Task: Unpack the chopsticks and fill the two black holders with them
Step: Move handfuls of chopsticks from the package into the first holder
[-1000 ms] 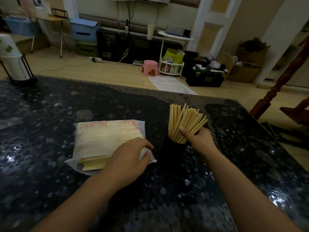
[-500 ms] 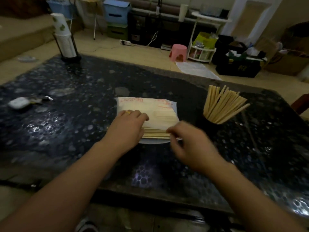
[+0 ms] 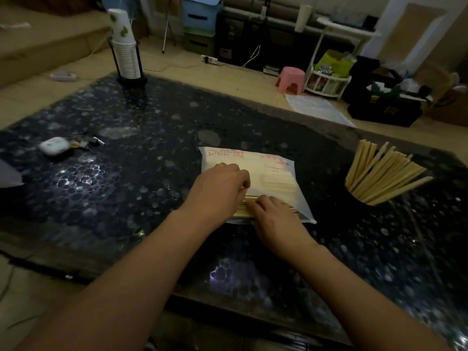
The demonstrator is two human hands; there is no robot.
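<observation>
Both hands were at the open near end of the pack [image 3: 263, 173], mid-table. Left hand [image 3: 217, 188] lay on the plastic, fingers curled, pinning it; right hand [image 3: 274, 220] curled onto the exposed chopsticks [image 3: 241, 210], though whether it actually gripped them couldn't be told. Best bet: keep the pack pinned and draw a modest bunch straight out. Count: one pack, one filled holder [image 3: 354, 197] far right; the second holder wasn't visible.
</observation>
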